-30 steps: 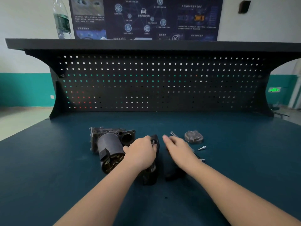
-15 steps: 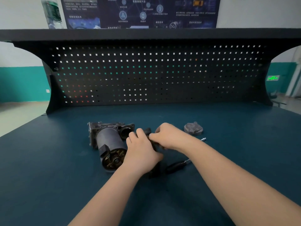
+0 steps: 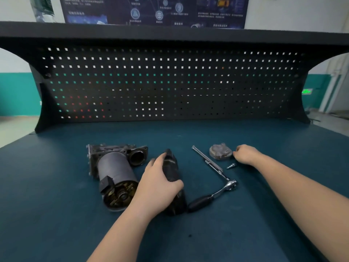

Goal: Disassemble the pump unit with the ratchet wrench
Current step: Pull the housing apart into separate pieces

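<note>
Pump unit [image 3: 115, 174] lies left of centre on the dark blue-green bench top [image 3: 56, 214], a dull grey cylinder on a rough cast-metal block with a round flanged port, its near end open on brassy, oily parts. Just right of it the left hand [image 3: 158, 184] curls fingers and thumb around a black, worn, elongated housing piece [image 3: 172, 178] that rests on the mat. Right of centre the right hand [image 3: 245, 154] has its fingers curled in; whether they pinch anything cannot be told. Its fingertips are just beside a round, grey, ribbed metal cover [image 3: 220, 151]. A small bright screw [image 3: 231, 166] lies near that hand. Between the hands the ratchet wrench [image 3: 213, 181] lies untouched: chrome head, long slim extension bar, black grip. Behind, a black pegboard [image 3: 170, 82] with square holes fills the middle of the frame. At the top a dark poster [image 3: 154, 10] carries small print too blurred to read.
</note>
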Demonstrator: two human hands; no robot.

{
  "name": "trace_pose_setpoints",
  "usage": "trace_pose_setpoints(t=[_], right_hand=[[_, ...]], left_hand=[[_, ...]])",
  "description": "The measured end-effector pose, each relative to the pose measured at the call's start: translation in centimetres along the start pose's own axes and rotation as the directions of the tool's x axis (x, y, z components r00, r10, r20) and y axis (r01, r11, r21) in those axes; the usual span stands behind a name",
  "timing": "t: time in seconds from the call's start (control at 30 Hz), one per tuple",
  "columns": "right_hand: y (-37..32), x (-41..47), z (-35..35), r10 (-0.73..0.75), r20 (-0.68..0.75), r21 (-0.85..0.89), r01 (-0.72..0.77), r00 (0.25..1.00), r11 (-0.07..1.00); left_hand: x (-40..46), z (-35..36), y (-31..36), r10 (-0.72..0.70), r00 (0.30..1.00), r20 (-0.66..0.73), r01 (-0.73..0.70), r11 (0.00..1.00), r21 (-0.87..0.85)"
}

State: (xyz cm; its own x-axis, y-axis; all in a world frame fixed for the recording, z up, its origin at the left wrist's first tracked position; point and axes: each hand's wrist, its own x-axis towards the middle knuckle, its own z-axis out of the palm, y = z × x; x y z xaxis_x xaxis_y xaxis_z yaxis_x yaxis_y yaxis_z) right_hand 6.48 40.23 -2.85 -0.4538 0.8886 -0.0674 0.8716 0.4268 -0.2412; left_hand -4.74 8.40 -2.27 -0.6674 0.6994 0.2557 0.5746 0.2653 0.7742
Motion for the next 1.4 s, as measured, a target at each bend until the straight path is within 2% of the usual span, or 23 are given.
trace_pose_setpoints(t=[0.07,0.1,0.17,0.2,0.23,0.27,0.33,0.37,0.47,0.53,0.57,0.63,0.67,0.7,0.73,0.83,0.9,0.97,1.13,1.2,1.27,1.33,1.4], right_hand=[[-0.6,-0.5,-0.4,0.038,-0.033,-0.043,-0.039,0.999,0.998],[-1.2,-1.2,-0.7,0.057,-0.119,-0.033,-0.061,0.991,0.998],[-3.6,-3.7,-1.4,0.022,-0.304,0.193,0.039,0.952,0.980],[-5.4,-5.7,-1.7,-0.051,-0.295,0.376,0.165,0.954,0.912],[-7.5,-8.6,-1.9,-0.172,-0.196,0.554,0.254,0.965,0.793],[-9.4,-11.6,-1.9,-0.309,-0.054,0.701,0.256,0.950,0.666],[-12.0,-16.4,-1.7,-0.522,0.178,0.848,0.139,0.834,0.511],[-12.5,-17.7,-1.6,-0.562,0.213,0.875,0.100,0.799,0.475],[-12.2,-17.9,-2.3,-0.507,0.149,0.883,0.116,0.849,0.455],[-11.7,-16.1,-3.3,-0.443,0.153,0.896,0.064,0.883,0.439],[-11.6,-14.6,-4.0,-0.394,0.137,0.901,0.051,0.909,0.431],[-11.5,-10.9,-5.3,-0.280,0.051,0.888,0.085,0.959,0.451],[-11.4,-8.9,-5.9,-0.226,0.012,0.866,0.103,0.974,0.489],[-11.4,-6.8,-6.2,-0.180,-0.011,0.841,0.107,0.984,0.530],[-11.2,-4.7,-6.5,-0.141,-0.021,0.822,0.098,0.990,0.562],[-10.9,0.3,-5.4,-0.058,0.032,0.798,0.009,0.998,0.603],[-10.6,2.4,-4.0,-0.011,0.034,0.763,-0.019,0.999,0.646],[-10.5,4.3,-2.8,0.017,0.013,0.721,-0.021,1.000,0.693],[-10.5,7.3,-1.3,0.006,0.004,0.592,-0.007,1.000,0.806],[-10.6,7.4,-1.4,-0.004,0.018,0.557,-0.006,1.000,0.831],[-11.0,6.7,-1.7,-0.020,0.000,0.419,0.018,1.000,0.908],[-12.2,4.7,-2.0,-0.029,-0.161,0.254,0.069,0.987,0.965],[-13.6,1.1,-2.0,-0.113,-0.279,0.265,0.190,0.954,0.946]], left_hand=[[0.0,-0.2,0.2,0.036,0.998,-0.044,-0.036,0.999,-0.005],[0.0,-0.5,0.3,0.050,0.996,-0.074,-0.052,0.998,-0.030],[0.0,-1.2,0.7,0.067,0.987,-0.148,-0.090,0.984,-0.153],[0.0,-1.4,0.9,0.071,0.979,-0.189,-0.116,0.965,-0.236],[0.0,-1.4,1.2,0.072,0.973,-0.221,-0.141,0.938,-0.316],[-0.1,-1.4,1.5,0.076,0.969,-0.236,-0.165,0.909,-0.384],[-0.4,-0.9,1.8,0.117,0.968,-0.224,-0.212,0.858,-0.468],[-0.7,-0.7,2.0,0.157,0.969,-0.191,-0.233,0.836,-0.497],[-1.1,-0.2,2.1,0.274,0.959,-0.075,-0.260,0.744,-0.616],[-1.2,-0.3,2.3,0.266,0.961,-0.075,-0.251,0.729,-0.636],[-1.2,-0.5,2.4,0.257,0.959,-0.121,-0.281,0.787,-0.550],[-0.9,-0.7,2.2,0.322,0.896,-0.305,-0.362,0.929,-0.083],[-0.7,-0.9,1.9,0.368,0.842,-0.395,-0.327,0.930,0.170],[-0.6,-1.1,1.5,0.380,0.809,-0.448,-0.237,0.909,0.341],[-0.4,-1.3,1.1,0.344,0.807,-0.480,-0.122,0.892,0.435],[-0.4,-1.9,0.8,0.168,0.855,-0.490,0.142,0.833,0.534],[-0.9,-1.9,1.1,0.118,0.903,-0.412,0.162,0.796,0.583],[-0.9,-1.8,1.4,-0.006,0.959,-0.282,0.214,0.669,0.712],[-0.2,-1.6,0.2,-0.066,0.982,-0.178,0.187,0.489,0.852],[-0.1,-1.7,0.4,-0.109,0.983,-0.149,0.183,0.470,0.863],[-0.2,-1.7,0.4,-0.132,0.980,-0.152,0.196,0.456,0.868],[-0.3,-1.7,0.6,-0.111,0.979,-0.174,0.206,0.484,0.850],[-0.5,-1.8,1.0,-0.034,0.974,-0.223,0.202,0.570,0.796]])
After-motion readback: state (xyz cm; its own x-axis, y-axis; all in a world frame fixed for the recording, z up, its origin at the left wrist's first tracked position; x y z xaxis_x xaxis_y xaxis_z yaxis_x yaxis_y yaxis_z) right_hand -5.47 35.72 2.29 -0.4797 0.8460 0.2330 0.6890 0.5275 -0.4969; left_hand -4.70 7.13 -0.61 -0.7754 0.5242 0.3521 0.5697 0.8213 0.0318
